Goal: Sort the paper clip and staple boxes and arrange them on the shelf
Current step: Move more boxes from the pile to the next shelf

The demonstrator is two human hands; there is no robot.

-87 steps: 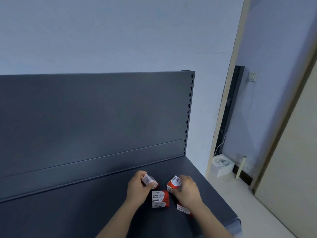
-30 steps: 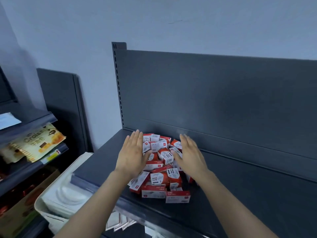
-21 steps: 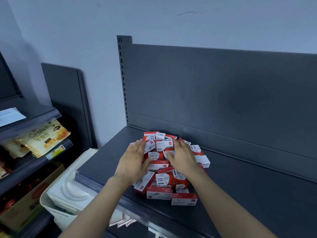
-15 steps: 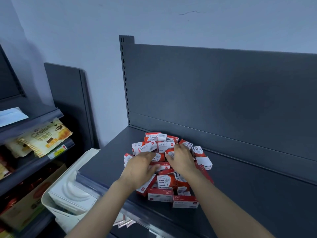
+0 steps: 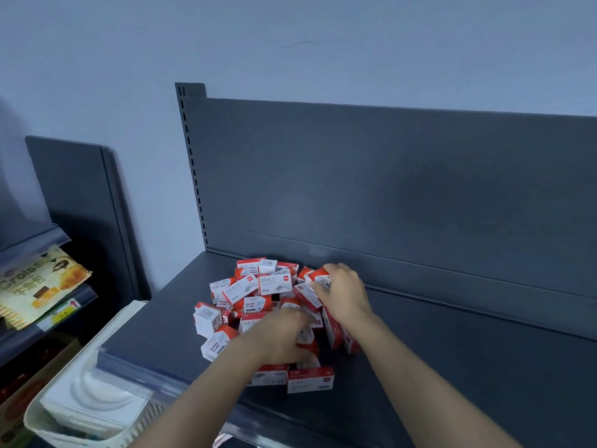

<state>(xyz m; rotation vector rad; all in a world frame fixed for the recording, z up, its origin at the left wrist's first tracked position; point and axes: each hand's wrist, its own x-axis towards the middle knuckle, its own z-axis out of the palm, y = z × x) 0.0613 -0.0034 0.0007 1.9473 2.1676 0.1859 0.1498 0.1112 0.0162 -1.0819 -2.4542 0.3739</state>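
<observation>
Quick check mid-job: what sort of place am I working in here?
Likely a small shop: dark grey metal shelf with slotted upright, heap of red-and-white cardboard boxes, yellow croissant snack packet on the neighbouring rack.

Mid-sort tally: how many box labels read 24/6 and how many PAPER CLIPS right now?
Red-and-white cardboard boxes reading 24/6: 4
Red-and-white cardboard boxes reading PAPER CLIPS: 3
Total readable: 7; other labels are hidden or blurred.

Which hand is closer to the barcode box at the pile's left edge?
Left. The left hand lies just right of the barcode box; the right hand grips another box farther right.
</observation>
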